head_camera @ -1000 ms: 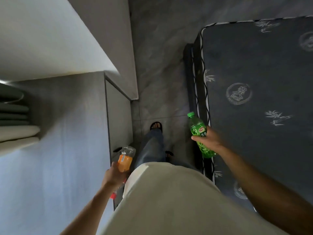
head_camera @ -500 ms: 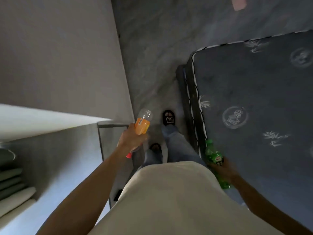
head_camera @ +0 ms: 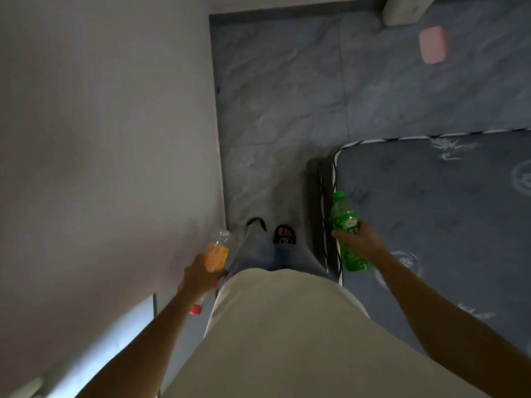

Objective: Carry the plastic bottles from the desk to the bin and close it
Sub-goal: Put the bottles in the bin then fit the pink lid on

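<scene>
- Since half a second ago, my right hand [head_camera: 355, 239] has swung forward and up with the green bottle [head_camera: 346, 231], which was low at my hip; my left hand [head_camera: 198, 275] has dropped back toward my side with the orange bottle [head_camera: 216, 255], and the mattress corner now sits nearer to me.
- My right fingers are wrapped around the middle of the green bottle; its green cap points away from me, over the mattress [head_camera: 431, 225] edge.
- My left fingers are curled around the orange bottle, held upside down: its clear base points forward and its red cap [head_camera: 195, 309] sticks out below my hand.
- Between the two bottles are my pale shirt [head_camera: 287, 334], blue jeans [head_camera: 267, 254] and two dark sandals [head_camera: 284, 234] on grey marbled floor tiles [head_camera: 287, 96].
- A plain white wall [head_camera: 100, 124] runs along my left.
- A small pink object [head_camera: 433, 44] lies on the floor far ahead to the right, too blurred to identify.
</scene>
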`<state>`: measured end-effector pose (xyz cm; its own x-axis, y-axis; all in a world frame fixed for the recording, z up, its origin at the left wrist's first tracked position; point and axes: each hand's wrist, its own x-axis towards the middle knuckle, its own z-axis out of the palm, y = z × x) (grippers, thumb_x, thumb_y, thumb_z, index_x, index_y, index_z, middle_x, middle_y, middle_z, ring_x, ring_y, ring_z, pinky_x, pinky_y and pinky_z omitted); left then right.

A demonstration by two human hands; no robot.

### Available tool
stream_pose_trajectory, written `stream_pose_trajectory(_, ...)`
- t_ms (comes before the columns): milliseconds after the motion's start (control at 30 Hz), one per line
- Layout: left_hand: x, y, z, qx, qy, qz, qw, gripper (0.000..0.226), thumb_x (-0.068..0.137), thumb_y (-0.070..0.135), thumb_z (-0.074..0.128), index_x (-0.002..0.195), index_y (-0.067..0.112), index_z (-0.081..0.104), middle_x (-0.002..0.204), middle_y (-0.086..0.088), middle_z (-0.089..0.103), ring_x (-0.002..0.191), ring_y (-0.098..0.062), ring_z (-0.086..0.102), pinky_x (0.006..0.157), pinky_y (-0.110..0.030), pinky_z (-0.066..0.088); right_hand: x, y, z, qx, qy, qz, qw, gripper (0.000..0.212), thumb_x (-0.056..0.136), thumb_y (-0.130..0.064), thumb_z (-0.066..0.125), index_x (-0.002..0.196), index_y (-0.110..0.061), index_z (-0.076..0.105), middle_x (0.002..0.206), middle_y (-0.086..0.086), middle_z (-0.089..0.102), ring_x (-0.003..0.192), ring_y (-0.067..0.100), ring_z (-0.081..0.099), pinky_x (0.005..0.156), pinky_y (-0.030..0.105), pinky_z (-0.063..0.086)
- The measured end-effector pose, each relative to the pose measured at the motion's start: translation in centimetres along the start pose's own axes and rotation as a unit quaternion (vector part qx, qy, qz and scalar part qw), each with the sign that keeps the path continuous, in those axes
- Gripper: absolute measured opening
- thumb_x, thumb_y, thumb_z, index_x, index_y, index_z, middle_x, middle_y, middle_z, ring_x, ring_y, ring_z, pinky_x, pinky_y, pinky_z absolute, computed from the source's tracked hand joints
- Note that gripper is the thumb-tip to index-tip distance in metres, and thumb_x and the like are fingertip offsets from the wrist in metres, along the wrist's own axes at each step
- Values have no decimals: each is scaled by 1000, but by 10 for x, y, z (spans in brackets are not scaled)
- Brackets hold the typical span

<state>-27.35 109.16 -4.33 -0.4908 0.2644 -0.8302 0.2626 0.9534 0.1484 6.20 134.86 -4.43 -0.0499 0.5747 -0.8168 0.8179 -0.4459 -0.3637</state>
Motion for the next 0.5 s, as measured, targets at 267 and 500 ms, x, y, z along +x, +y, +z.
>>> stream_pose_trajectory(267, 55, 47, -56, -20, -28, -51, 998, 53, 72, 54, 80, 105, 15, 65, 84, -3, 72, 73, -20, 69, 61, -29, 44, 86, -143, -36, -36, 31, -53, 997, 63, 69, -51, 83, 120, -18, 63, 107, 10, 72, 100, 30, 68, 83, 36, 52)
stream_pose_trajectory(500, 131, 178, -143, 11, -31, 13, 999, 57, 70, 44, 81, 112, 17, 56, 95, -7, 68, 89, -30, 68, 72, -33, 47, 108, -174, -56, -16, 28, 13, 999, 64, 72, -41, 86, 123, -13, 61, 113, 16, 70, 103, 33, 65, 87, 39, 51)
